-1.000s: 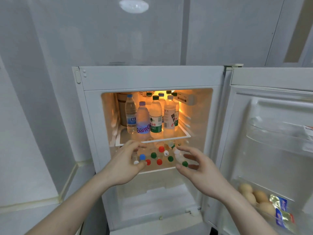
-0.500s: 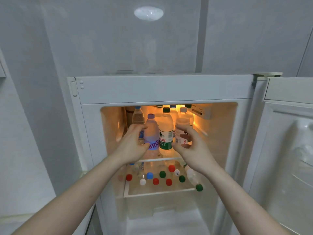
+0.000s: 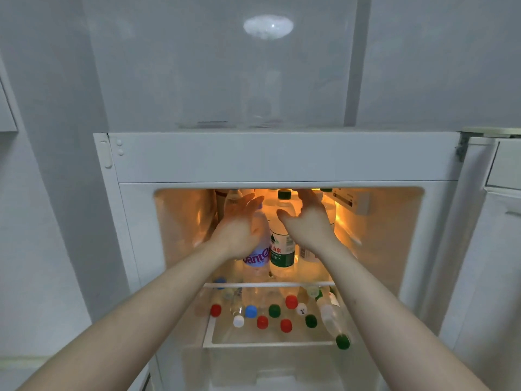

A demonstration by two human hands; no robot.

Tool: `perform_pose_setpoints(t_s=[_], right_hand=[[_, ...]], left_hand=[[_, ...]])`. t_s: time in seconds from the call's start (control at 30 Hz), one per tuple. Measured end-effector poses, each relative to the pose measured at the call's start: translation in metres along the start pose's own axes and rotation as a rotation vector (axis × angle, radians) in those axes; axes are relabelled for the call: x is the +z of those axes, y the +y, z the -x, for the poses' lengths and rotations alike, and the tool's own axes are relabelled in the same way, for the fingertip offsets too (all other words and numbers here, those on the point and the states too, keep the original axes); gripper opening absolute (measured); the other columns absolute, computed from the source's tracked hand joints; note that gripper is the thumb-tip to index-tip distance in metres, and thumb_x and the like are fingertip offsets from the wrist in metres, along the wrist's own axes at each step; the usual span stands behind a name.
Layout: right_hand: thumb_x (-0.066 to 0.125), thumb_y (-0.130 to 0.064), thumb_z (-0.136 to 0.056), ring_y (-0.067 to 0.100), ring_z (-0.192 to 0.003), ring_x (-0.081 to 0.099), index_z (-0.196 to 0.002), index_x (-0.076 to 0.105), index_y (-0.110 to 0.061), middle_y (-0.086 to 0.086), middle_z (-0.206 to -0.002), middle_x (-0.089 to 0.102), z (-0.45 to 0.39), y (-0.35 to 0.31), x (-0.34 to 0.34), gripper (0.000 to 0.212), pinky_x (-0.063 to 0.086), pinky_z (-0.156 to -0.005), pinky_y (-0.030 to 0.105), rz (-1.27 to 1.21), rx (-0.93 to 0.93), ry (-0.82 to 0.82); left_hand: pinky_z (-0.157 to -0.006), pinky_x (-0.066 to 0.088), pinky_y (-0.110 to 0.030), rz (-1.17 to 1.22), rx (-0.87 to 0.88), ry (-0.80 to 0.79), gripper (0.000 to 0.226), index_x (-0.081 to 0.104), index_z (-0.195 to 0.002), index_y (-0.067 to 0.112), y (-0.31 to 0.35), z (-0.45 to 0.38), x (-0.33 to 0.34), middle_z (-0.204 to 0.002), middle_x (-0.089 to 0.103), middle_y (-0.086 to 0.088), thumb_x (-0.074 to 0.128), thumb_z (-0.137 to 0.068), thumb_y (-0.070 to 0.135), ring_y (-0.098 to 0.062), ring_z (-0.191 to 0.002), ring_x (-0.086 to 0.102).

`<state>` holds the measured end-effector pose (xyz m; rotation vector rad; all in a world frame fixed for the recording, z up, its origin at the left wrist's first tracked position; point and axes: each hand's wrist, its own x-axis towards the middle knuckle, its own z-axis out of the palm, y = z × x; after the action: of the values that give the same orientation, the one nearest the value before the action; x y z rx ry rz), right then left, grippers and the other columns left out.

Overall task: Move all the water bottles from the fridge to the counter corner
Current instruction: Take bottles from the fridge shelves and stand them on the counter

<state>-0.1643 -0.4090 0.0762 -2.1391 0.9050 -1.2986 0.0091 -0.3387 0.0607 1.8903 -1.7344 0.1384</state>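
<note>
Task at early stage: fridge [image 3: 282, 159] open, upper shelf [image 3: 267, 284] crowded with upright water bottles, more below the shelf with caps forward; none removed as far as visible. Left hand [image 3: 239, 230] against purple-label bottle [image 3: 258, 249], fingers extended, no firm hold yet. Right hand [image 3: 307, 221] spread beside green-label bottle [image 3: 282, 244], holding nothing. Purple label legible in part: "ante". Green label: Chinese characters. Counter corner out of view.

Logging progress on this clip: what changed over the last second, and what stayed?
Both hands rose from the lower shelf into the upper one: left hand against the purple-label bottle, right hand reaching past the green-label bottle. Neither plainly grips. No bottle has left the fridge.
</note>
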Motion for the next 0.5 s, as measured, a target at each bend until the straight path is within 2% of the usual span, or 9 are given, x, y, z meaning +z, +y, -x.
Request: perform_pose_setpoints(t_s=[0.07,0.13,0.2,0.27,0.33,0.5], right_hand=[[0.068,-0.012,-0.092,0.02,-0.127,0.053,-0.142,0.051,-0.021,-0.002,-0.14,0.057,-0.007,0.005,0.007,0.053,0.037,-0.092,0.023,0.033,-0.023,-0.052],[0.065,-0.009,-0.095,0.021,-0.133,0.051,-0.149,0.046,-0.018,0.002,-0.148,0.051,-0.01,0.01,0.015,0.058,0.038,-0.096,0.023,0.09,-0.048,-0.107],[0.064,-0.01,-0.097,0.023,-0.135,0.05,-0.151,0.042,-0.017,0.003,-0.153,0.045,-0.012,0.016,0.021,0.059,0.04,-0.098,0.024,0.148,-0.08,-0.115],[0.067,-0.014,-0.096,0.024,-0.13,0.054,-0.148,0.043,-0.017,0.004,-0.148,0.047,-0.013,0.019,0.024,0.058,0.047,-0.099,0.03,0.156,-0.102,-0.076],[0.072,-0.018,-0.094,0.022,-0.125,0.056,-0.145,0.044,-0.017,0.003,-0.141,0.051,-0.012,0.022,0.027,0.058,0.048,-0.096,0.029,0.144,-0.114,-0.047],[0.071,-0.023,-0.095,0.023,-0.118,0.06,-0.142,0.039,-0.016,0.003,-0.134,0.058,-0.004,0.023,0.031,0.057,0.045,-0.091,0.025,0.118,-0.11,-0.045]], left_hand=[[-0.123,0.029,-0.043,-0.016,0.006,-0.025,0.07,0.03,-0.159,0.017,0.001,-0.006,0.002,-0.161,0.038,-0.005,0.052,-0.094,0.028,-0.026,-0.151,0.029],[-0.12,0.034,-0.042,-0.03,0.026,-0.014,0.064,0.033,-0.157,0.016,0.001,-0.011,0.004,-0.158,0.041,-0.006,0.055,-0.097,0.019,-0.026,-0.146,0.037],[-0.112,0.042,-0.038,-0.049,0.041,0.029,0.056,0.041,-0.151,0.015,0.001,-0.014,0.004,-0.152,0.046,-0.005,0.055,-0.097,0.015,-0.025,-0.138,0.046],[-0.101,0.046,-0.033,-0.062,0.054,0.068,0.045,0.048,-0.145,0.014,0.0,-0.018,0.003,-0.145,0.049,-0.004,0.054,-0.1,0.015,-0.021,-0.13,0.054],[-0.094,0.048,-0.031,-0.057,0.056,0.089,0.036,0.053,-0.138,0.014,0.0,-0.019,0.002,-0.139,0.049,-0.004,0.055,-0.102,0.017,-0.018,-0.123,0.06],[-0.09,0.038,-0.02,0.005,0.032,0.11,0.035,0.052,-0.136,0.015,0.001,-0.011,0.007,-0.132,0.049,-0.006,0.057,-0.102,0.023,-0.014,-0.12,0.058]])
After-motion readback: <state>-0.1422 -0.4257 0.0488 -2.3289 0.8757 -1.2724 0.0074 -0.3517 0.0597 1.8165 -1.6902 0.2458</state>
